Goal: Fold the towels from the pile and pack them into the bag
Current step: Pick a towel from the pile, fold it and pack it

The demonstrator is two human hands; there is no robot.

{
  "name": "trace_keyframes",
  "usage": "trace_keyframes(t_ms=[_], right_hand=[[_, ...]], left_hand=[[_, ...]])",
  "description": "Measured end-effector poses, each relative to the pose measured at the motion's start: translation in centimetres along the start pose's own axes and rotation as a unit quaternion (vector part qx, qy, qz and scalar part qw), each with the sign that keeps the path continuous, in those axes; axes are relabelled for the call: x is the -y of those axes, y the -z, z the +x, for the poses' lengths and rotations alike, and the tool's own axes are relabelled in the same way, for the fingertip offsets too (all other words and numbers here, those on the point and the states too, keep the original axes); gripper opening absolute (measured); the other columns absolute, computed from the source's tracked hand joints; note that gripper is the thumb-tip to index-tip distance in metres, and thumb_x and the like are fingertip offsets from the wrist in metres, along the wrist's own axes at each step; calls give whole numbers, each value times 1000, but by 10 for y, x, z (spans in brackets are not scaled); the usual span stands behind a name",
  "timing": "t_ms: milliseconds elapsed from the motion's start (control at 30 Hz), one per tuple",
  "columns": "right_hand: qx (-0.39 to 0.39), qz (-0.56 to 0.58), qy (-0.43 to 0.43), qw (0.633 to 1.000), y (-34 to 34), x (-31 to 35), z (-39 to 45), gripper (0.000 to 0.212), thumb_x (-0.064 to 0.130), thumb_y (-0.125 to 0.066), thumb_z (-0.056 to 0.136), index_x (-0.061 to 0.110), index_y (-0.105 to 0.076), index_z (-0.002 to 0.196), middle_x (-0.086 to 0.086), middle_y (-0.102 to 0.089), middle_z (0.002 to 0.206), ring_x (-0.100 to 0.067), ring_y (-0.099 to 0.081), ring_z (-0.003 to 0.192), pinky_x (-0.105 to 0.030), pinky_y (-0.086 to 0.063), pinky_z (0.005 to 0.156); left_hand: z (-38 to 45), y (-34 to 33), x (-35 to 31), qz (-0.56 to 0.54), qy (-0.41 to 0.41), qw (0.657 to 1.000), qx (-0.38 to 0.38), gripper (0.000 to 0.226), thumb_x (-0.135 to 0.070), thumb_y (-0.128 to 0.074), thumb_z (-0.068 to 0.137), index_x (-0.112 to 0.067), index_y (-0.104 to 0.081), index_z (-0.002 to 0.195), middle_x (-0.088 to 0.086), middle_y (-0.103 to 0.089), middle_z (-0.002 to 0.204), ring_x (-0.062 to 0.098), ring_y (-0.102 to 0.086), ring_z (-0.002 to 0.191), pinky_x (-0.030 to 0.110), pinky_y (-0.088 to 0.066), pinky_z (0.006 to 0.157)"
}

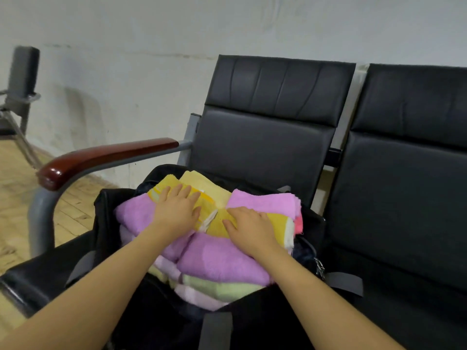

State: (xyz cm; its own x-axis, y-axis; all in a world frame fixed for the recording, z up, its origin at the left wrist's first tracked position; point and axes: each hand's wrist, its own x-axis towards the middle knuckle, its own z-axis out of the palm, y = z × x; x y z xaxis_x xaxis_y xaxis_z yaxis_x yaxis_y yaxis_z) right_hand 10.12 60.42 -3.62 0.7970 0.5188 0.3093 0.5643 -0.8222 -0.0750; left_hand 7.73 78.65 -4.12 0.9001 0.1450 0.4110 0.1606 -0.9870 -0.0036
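Observation:
A black bag (106, 223) stands open on a black seat, stuffed with folded towels. On top lies a yellow towel (219, 218) with a white tag, between purple towels (222, 263). Pale green and pink striped towels (214, 289) show lower at the front. My left hand (177, 210) lies flat on the yellow and purple towels, fingers straight. My right hand (250, 227) presses flat on the yellow towel to the right. Both hands sit on the stack and hold nothing.
The bag sits on the left seat of a row of black padded chairs (267, 140). A dark red wooden armrest (101, 157) curves at the left. The right seat (404, 210) is bare. A wooden floor and another chair frame (20, 97) lie far left.

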Motion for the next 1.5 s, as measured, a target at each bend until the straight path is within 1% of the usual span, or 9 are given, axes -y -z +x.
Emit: trace_keyframes(t_ms=[133, 233, 300, 400, 500, 1100, 1233, 1333, 1500], right_hand=[[-41, 9, -32, 999, 34, -29, -49, 34, 36, -40, 98, 19, -61, 120, 0, -60, 125, -22, -54, 116, -35, -39, 90], [-65, 7, -63, 996, 56, -57, -98, 32, 35, -41, 99, 19, -60, 120, 1, -60, 123, -23, -55, 112, -37, -40, 87], [-76, 13, -86, 993, 71, -81, -135, 31, 35, -42, 99, 20, -60, 121, 1, -60, 120, -24, -56, 109, -38, -42, 86], [-87, 8, -121, 989, 92, -123, -194, 33, 35, -42, 100, 22, -57, 127, 4, -59, 123, -18, -56, 111, -33, -42, 89], [-95, -5, -170, 981, 112, -167, -251, 33, 34, -42, 100, 21, -57, 127, 4, -59, 123, -15, -57, 109, -30, -43, 88], [-43, -84, -449, 888, 160, -373, -527, 31, 32, -45, 98, 12, -60, 116, -6, -61, 113, -25, -59, 101, -33, -45, 80], [-31, -131, -500, 856, 157, -397, -563, 44, 41, -41, 99, 14, -45, 133, -6, -51, 131, -26, -49, 119, -37, -38, 95], [-85, -110, -546, 826, 160, -412, -576, 56, 44, -44, 98, 13, -31, 143, -6, -39, 145, -27, -37, 132, -40, -28, 107], [-54, -65, -615, 784, 163, -433, -592, 67, 48, -40, 98, 15, -15, 151, -4, -30, 153, -26, -26, 141, -47, -14, 113]], left_hand=[[-28, 28, -57, -48, -26, 998, -27, 46, -37, -36, 97, -20, -48, 139, 4, -44, 146, 24, -38, 136, 41, -21, 111], [-53, 42, -110, -80, -94, 991, -53, 45, -38, -40, 78, -16, -74, 100, 5, -72, 101, 24, -70, 89, 39, -52, 79], [-70, 53, -149, -98, -120, 986, -59, 44, -39, -38, 74, -21, -75, 91, -2, -74, 90, 19, -70, 76, 30, -52, 71], [-95, 65, -215, -177, -166, 969, -43, 38, -33, -45, 88, -19, -66, 116, 0, -68, 115, 22, -63, 106, 34, -38, 93], [-113, 64, -281, -183, -215, 959, -37, 45, -33, -42, 98, -22, -43, 142, -3, -44, 147, 15, -40, 134, 31, -22, 108], [-231, 71, -612, -296, -418, 853, 98, 44, -30, -38, 101, -21, -38, 144, -4, -40, 148, 15, -37, 135, 33, -21, 110], [-251, 69, -663, -316, -440, 832, 122, 42, -31, -38, 101, -19, -43, 141, -3, -46, 144, 18, -42, 130, 35, -25, 105], [-258, 68, -693, -324, -441, 824, 146, 41, -31, -35, 102, -19, -44, 139, -1, -46, 143, 22, -42, 129, 37, -26, 104], [-259, 68, -726, -303, -477, 806, 176, 47, -31, -30, 103, -27, -24, 149, 0, -16, 159, 21, -19, 142, 41, -15, 111]])
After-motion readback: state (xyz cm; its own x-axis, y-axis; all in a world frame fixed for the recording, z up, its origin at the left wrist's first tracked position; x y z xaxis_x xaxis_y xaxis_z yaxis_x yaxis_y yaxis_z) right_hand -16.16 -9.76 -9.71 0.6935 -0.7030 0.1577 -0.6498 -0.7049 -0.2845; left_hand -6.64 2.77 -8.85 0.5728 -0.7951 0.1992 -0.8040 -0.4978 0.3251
